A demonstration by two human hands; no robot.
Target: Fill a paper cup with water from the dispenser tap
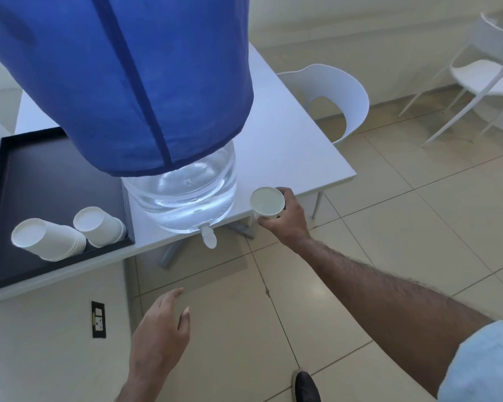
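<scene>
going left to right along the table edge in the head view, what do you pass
black tray → two stacks of paper cups → dispenser tap → paper cup held in the right hand

No readable text, label or number anywhere.

Office break area or canteen: tiled floor [389, 227], white table [288, 146] bearing a covered water dispenser [183, 195], tray [0, 169] of stacked paper cups [50, 239], moulded white chairs [352, 94].

Pale blue sleeve [488, 364], black shoe [307, 387]
</scene>
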